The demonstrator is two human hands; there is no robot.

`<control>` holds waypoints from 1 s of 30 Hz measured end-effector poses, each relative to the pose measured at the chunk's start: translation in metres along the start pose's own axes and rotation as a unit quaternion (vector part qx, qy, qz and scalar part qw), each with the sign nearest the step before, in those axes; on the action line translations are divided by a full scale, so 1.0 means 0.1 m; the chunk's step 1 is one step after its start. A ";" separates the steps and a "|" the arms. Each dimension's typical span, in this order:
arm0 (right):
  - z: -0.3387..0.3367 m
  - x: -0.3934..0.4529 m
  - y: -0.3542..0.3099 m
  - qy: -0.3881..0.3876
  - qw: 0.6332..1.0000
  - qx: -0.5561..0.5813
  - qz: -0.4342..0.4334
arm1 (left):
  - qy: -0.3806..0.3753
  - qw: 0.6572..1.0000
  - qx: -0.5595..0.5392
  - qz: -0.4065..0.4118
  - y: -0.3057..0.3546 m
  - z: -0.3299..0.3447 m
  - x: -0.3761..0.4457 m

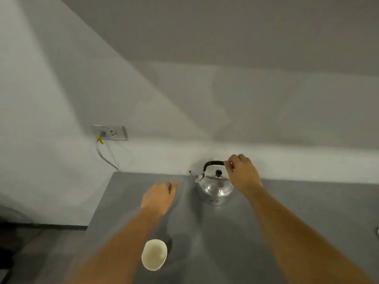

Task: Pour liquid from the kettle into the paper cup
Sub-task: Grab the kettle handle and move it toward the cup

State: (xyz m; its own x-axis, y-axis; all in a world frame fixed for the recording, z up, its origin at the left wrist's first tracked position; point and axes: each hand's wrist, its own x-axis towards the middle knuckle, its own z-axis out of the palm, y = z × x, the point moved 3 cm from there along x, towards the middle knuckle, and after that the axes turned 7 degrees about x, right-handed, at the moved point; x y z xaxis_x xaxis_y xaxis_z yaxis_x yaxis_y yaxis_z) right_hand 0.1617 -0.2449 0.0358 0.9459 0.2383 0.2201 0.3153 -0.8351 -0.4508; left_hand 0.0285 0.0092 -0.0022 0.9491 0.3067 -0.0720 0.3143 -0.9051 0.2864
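Observation:
A shiny metal kettle (215,187) stands upright at the back of the grey counter (287,212), its spout pointing left and its black handle raised. My right hand (241,173) is curled around the right end of that handle. A white paper cup (154,254) stands upright near the front of the counter, beside my left forearm; its inside looks pale and I cannot tell whether it holds liquid. My left hand (159,195) hovers palm down over the counter, left of the kettle, holding nothing, fingers loosely extended.
A white wall rises right behind the kettle. A wall socket (109,133) with a yellow-tagged cable sits at the left, the cable dropping behind the counter's left edge. The floor lies below that edge. A small object peeks in at the far right edge (377,231).

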 end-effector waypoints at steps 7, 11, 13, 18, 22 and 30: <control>0.26 0.40 0.11 -0.072 0.997 0.019 -0.001 | -0.007 1.000 -0.005 -0.013 -0.02 0.19 0.23; 0.38 0.47 0.12 -0.126 0.990 0.048 0.028 | -0.027 0.999 -0.013 -0.032 -0.12 0.29 0.29; 0.45 0.48 0.14 -0.141 0.988 0.051 0.041 | -0.025 0.999 -0.017 -0.037 -0.16 0.32 0.31; 0.53 0.48 0.15 -0.151 0.984 0.057 0.073 | -0.024 0.999 -0.017 -0.046 -0.30 0.38 0.27; 0.49 0.48 0.13 -0.150 0.980 0.082 0.100 | -0.032 0.997 -0.031 -0.059 -0.44 0.42 0.18; 0.37 0.19 -0.03 -0.144 0.981 0.093 0.094 | -0.032 0.992 -0.063 -0.101 -0.74 0.43 -0.11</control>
State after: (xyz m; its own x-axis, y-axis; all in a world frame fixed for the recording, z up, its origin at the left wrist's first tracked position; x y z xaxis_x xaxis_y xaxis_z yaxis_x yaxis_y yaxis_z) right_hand 0.1817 -0.2192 0.0099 0.9624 0.2421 -0.1232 0.1174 -0.7796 -0.6152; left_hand -0.0041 0.0600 -0.0639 0.8674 0.4558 -0.1998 0.4974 -0.7818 0.3760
